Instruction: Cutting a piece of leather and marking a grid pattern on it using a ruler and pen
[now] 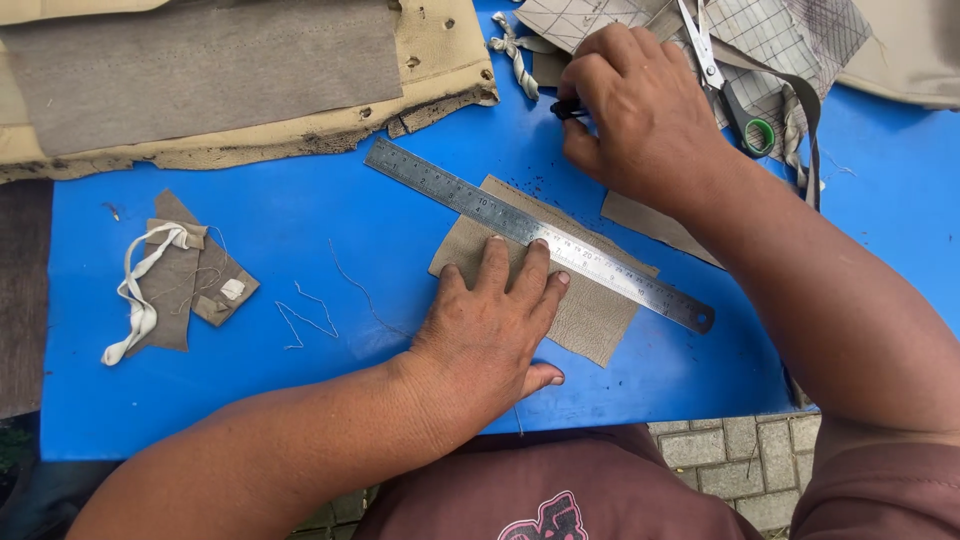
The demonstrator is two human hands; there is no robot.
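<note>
Pressing flat, left hand [490, 330] pins tan patch [575, 310]; right hand [640, 110] fingers grasping black pen [566, 108]

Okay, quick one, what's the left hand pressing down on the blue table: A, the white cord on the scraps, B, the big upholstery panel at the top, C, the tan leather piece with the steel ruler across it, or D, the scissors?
C: the left hand lies flat on the tan leather piece, fingertips at the steel ruler lying across it.
</note>
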